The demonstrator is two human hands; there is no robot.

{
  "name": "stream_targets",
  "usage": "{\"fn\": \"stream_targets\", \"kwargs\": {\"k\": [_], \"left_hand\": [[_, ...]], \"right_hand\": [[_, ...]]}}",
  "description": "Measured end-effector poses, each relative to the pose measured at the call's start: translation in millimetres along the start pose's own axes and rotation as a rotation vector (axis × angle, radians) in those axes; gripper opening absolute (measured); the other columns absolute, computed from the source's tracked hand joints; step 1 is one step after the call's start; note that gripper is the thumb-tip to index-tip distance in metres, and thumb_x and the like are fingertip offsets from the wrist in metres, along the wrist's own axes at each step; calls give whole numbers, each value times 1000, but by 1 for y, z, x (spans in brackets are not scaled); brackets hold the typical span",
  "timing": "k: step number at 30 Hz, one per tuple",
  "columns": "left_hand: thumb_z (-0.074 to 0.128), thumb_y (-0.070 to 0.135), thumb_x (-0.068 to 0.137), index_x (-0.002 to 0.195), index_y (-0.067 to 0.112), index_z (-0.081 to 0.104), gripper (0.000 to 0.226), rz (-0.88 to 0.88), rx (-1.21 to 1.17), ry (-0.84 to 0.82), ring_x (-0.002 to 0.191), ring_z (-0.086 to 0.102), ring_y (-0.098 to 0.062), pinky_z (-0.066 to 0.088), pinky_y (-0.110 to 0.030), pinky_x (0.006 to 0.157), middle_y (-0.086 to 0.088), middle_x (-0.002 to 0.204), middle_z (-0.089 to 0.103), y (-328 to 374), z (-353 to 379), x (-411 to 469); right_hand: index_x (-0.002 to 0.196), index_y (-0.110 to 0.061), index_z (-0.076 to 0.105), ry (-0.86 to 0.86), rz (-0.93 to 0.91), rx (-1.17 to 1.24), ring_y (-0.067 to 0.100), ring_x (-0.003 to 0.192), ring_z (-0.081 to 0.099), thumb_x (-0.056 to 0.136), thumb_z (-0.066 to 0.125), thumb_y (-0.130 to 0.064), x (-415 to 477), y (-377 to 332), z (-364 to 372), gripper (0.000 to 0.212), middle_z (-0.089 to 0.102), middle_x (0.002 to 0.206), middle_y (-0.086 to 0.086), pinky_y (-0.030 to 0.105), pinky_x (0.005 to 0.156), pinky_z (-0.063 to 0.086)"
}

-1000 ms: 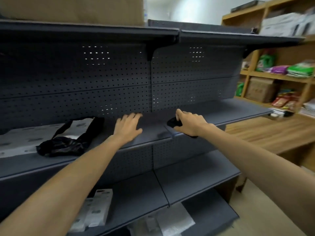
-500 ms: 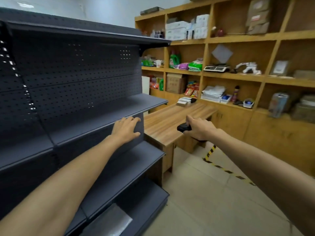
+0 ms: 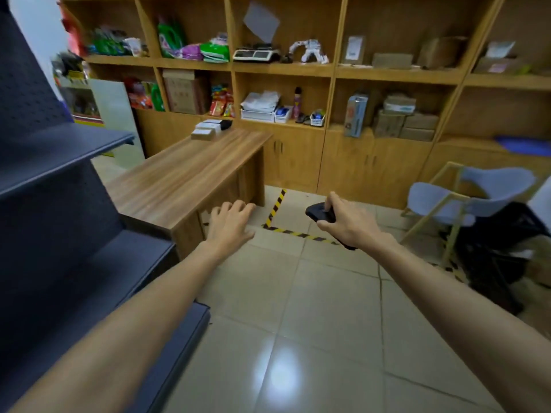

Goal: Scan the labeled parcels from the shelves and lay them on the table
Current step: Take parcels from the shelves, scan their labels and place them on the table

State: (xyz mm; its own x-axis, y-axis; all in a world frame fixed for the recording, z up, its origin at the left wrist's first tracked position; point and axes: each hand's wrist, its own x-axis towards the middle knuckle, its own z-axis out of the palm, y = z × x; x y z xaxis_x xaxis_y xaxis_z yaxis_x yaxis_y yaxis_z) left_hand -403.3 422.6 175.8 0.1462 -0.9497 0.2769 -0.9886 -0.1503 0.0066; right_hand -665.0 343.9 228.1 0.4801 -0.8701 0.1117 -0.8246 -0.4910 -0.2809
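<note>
Right hand (image 3: 350, 226) grips black scanner (image 3: 316, 212), left hand (image 3: 229, 226) spread loose, wooden table (image 3: 185, 174) and grey shelves (image 3: 59, 144) to their left

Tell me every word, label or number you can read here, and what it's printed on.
No text here can be read.
Green detergent bottle: label blurred.
Brown carton: print too faint.
Snack packets: blurred.
Blue box: too small.
Black scanner in the right hand: no markings show.
</note>
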Motion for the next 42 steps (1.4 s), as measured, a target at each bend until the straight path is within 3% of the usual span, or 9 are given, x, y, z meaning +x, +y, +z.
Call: {"fn": "stream_targets", "kwargs": {"k": [9, 16, 20, 31, 39, 42], "left_hand": [[71, 38, 82, 134, 26, 50, 57, 25, -75, 114, 123, 45, -26, 34, -44, 101, 1, 129, 53, 22, 92, 82], [73, 37, 80, 138, 28, 46, 65, -108, -233, 93, 130, 40, -24, 34, -43, 108, 0, 134, 49, -16, 149, 152], [73, 37, 82, 140, 28, 46, 64, -94, -238, 71, 135, 36, -28, 32, -47, 110, -2, 139, 45, -57, 170, 220], [71, 36, 84, 143, 27, 43, 66, -113, -246, 38, 131, 41, -27, 37, -46, 106, -2, 138, 47, -96, 236, 383], [71, 35, 85, 144, 25, 45, 65, -187, -279, 9, 131, 39, -24, 35, -43, 105, -2, 139, 46, -89, 287, 572], [70, 37, 86, 143, 27, 43, 64, -218, -303, 15, 131, 39, -23, 36, -43, 106, 0, 140, 45, -80, 300, 654]], "right_hand": [[111, -22, 48, 57, 246, 320, 23, 87, 53, 91, 63, -37, 63, 28, 89, 29, 54, 107, -5, 35, 66, 37], [109, -27, 46, 130, 340, 479, 20, 97, 54, 90, 66, -37, 169, 9, 136, 29, 55, 110, -8, 39, 75, 49], [110, -28, 46, 128, 341, 494, 18, 96, 53, 91, 65, -38, 243, 4, 150, 29, 54, 111, -9, 33, 70, 39], [112, -28, 47, 37, 352, 634, 19, 102, 54, 93, 64, -40, 425, 34, 190, 28, 56, 118, -9, 35, 76, 44], [112, -28, 46, -16, 304, 656, 22, 95, 58, 93, 61, -39, 625, 116, 176, 26, 58, 114, -7, 33, 70, 44], [113, -27, 47, -20, 271, 643, 19, 101, 55, 93, 62, -37, 705, 151, 162, 27, 55, 120, -9, 33, 73, 41]]}}
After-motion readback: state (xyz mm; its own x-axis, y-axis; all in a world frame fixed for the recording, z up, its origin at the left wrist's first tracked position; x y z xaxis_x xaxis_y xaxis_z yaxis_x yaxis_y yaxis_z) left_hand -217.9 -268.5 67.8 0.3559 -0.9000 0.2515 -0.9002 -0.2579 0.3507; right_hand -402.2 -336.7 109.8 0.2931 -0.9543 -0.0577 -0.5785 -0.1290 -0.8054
